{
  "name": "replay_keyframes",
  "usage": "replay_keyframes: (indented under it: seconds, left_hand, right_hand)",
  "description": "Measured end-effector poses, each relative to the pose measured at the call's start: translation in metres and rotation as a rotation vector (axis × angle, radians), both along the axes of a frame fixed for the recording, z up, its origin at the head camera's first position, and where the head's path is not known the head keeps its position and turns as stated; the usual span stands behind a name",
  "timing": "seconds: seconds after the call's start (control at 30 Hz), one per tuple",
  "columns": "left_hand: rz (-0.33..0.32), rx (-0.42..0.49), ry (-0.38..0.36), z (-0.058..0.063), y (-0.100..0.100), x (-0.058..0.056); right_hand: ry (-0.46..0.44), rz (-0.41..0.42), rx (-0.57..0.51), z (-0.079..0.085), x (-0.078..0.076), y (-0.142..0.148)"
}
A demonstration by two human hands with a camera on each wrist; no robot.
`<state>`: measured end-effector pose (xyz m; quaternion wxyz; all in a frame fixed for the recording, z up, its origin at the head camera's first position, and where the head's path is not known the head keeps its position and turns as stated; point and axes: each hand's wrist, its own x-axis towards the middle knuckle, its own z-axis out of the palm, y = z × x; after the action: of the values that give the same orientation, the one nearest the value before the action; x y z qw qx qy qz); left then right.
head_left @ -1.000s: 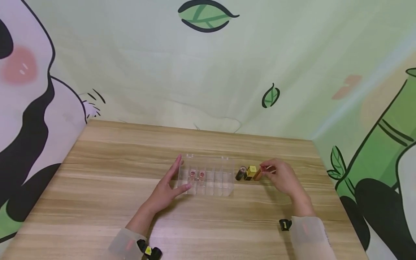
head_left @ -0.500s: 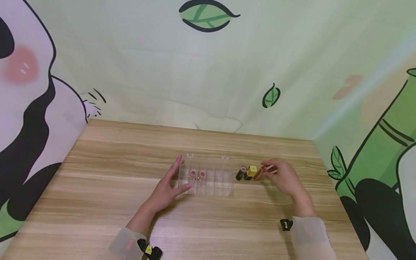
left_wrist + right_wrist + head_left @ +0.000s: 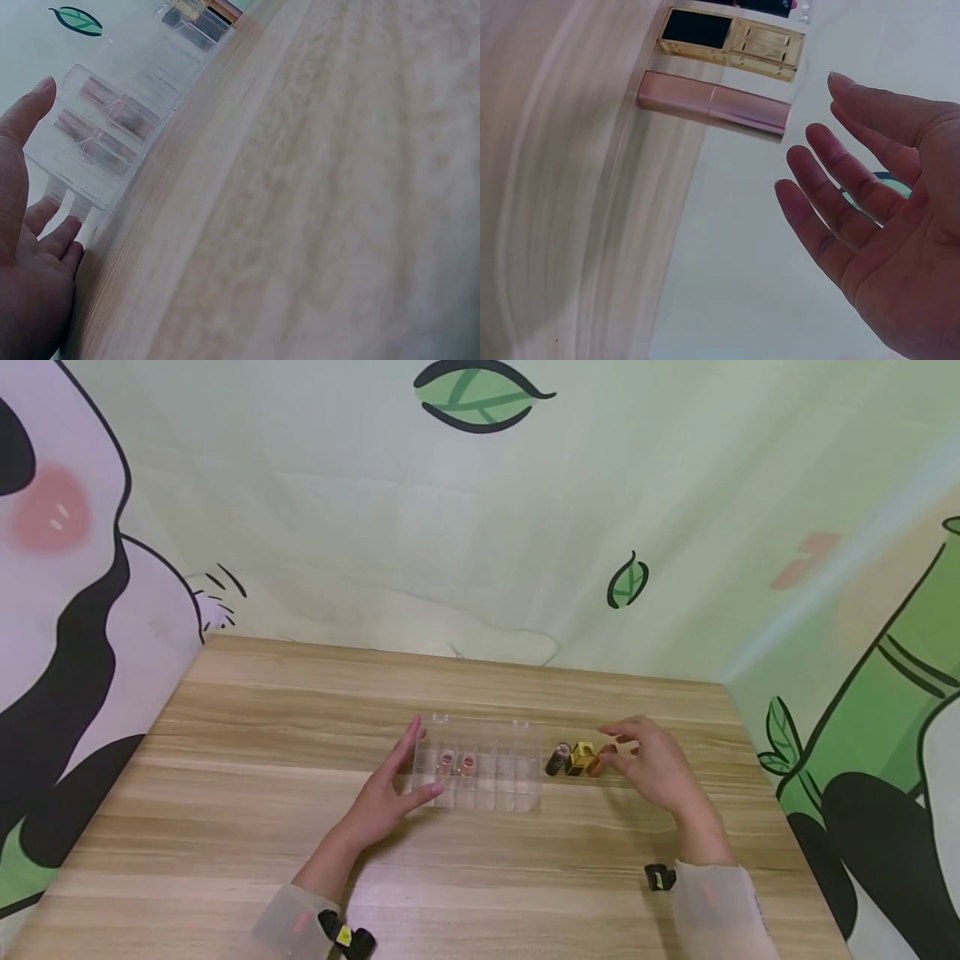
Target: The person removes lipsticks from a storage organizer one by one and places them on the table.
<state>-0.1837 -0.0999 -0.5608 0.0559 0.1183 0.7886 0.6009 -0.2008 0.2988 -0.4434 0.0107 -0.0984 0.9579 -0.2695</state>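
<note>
My left hand (image 3: 378, 802) rests at the left end of a clear compartment organizer (image 3: 517, 777), thumb along the front and straight fingers against the side. Two pinkish, clear-bodied lipsticks (image 3: 101, 142) stand in neighbouring compartments near that end. To the organizer's right, three lipsticks stand in a row: a dark one (image 3: 557, 759), a square gold-and-black one (image 3: 580, 758) and a rose-gold one (image 3: 712, 105). Close to the rose-gold lipstick is my right hand (image 3: 652, 768), its fingers spread and holding nothing. In the right wrist view a gap shows between its fingertips and the lipstick's top.
The wood-grain table (image 3: 480, 877) extends to the front and both sides. Behind it hangs a pale green printed backdrop (image 3: 337, 527) with leaf and panda drawings. Black wrist cameras (image 3: 348, 935) are strapped at both sleeves.
My right fingers have let go of the rose-gold lipstick's top and spread apart, leaving it standing beside the gold-and-black one. My left hand and the organizer have stayed in place.
</note>
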Motion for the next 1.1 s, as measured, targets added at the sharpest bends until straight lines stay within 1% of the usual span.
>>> replay_keyframes:
  seconds: [0.37,0.63,1.1]
  left_hand:
    - [0.000,0.002,-0.004,0.000,0.000,-0.001]
    - [-0.004,0.007,0.001,0.001,0.000,0.000]
    - [-0.004,0.009,0.005,0.002,0.000,0.000]
  right_hand:
    - [0.033,0.024,0.008,0.009,0.002,-0.010]
    - [0.038,0.041,-0.015,0.013,0.003,-0.018]
    - [0.016,0.061,-0.025,0.012,0.006,-0.030]
